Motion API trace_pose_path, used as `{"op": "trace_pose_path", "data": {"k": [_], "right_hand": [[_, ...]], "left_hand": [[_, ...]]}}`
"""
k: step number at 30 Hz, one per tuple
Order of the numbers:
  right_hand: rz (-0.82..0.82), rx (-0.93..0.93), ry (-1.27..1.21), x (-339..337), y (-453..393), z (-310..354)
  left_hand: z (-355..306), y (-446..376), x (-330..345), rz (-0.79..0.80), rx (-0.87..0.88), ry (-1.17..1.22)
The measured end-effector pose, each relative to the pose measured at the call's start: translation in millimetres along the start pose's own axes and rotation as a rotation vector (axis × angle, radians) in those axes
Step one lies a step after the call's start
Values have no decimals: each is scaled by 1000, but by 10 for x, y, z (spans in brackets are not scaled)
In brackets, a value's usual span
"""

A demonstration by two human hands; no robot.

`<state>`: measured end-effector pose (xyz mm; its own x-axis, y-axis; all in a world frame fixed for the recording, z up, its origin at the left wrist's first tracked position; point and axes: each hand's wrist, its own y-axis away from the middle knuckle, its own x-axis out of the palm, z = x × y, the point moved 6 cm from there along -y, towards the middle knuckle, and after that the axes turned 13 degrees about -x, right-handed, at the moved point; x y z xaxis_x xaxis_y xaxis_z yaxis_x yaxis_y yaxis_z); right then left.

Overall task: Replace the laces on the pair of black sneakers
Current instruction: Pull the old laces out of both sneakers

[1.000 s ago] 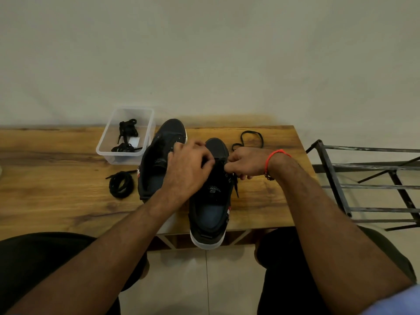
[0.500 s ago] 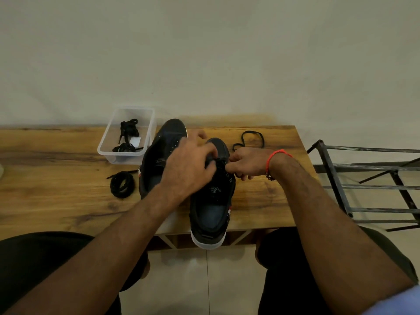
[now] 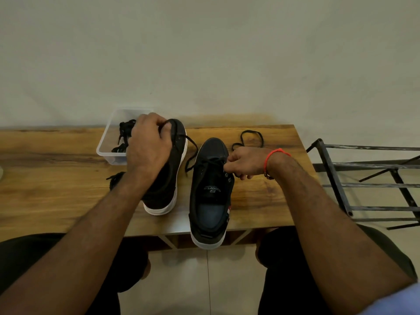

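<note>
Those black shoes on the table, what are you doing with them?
A person seated at the wooden table is threading a black lace through the black sneaker with the white sole nearer their right. The left hand pulls one end of the lace up and away, over the other black sneaker. The right hand pinches the lace at the eyelets. More black laces sit in the clear plastic box.

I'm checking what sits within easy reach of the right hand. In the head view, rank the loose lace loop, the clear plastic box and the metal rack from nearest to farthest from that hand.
From the right hand:
1. Loose lace loop, just behind it on the table.
2. Metal rack, off the table's right end.
3. Clear plastic box, far left, past both sneakers.
</note>
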<state>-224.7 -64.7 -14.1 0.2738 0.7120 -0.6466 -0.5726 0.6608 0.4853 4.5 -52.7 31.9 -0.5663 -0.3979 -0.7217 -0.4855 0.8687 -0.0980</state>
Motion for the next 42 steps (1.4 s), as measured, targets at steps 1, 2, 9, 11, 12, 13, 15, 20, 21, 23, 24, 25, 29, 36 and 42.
{"op": "trace_pose_path", "data": {"k": [1,2,9,11,12,13,15,20,21,23,24,25,29,36,42], "right_hand": [[0,2,-1,-1,-2,4],[0,3,-3,-1,-3,6],[6,7,-48,-4,1,-22],[17,6,-41,-8,2,-19],[24,8,-35,-7,2,-23],[31,11,-28,-8,3,-31],[42,22,-10,-23,16,-49],[74,43,1,-54,92,-91],[82,41,7,-49,98,-92],[85,31,4,-38,97,-83],[81,19,-12,-38,98,-75],[81,2,-36,-38,98,-63],[81,-30,-81,-17,96,-27],[-21,-6,-14,-4,6,46],[-362,-190,113,-71,-71,258]], "left_hand": [[-3,14,48,54,6,-70],[-14,63,129,121,23,-130],[-181,473,631,479,193,-330],[-135,483,662,580,148,-353],[-104,478,657,611,114,-350],[-79,468,644,638,71,-319],[-35,444,601,665,19,-231],[108,468,480,582,28,-85],[129,500,467,568,46,-62],[162,554,442,554,86,-30],[170,571,424,544,106,-21],[177,577,405,530,122,-15],[177,583,371,513,145,-33],[80,631,517,534,205,-197],[21,609,602,504,194,-328]]}}
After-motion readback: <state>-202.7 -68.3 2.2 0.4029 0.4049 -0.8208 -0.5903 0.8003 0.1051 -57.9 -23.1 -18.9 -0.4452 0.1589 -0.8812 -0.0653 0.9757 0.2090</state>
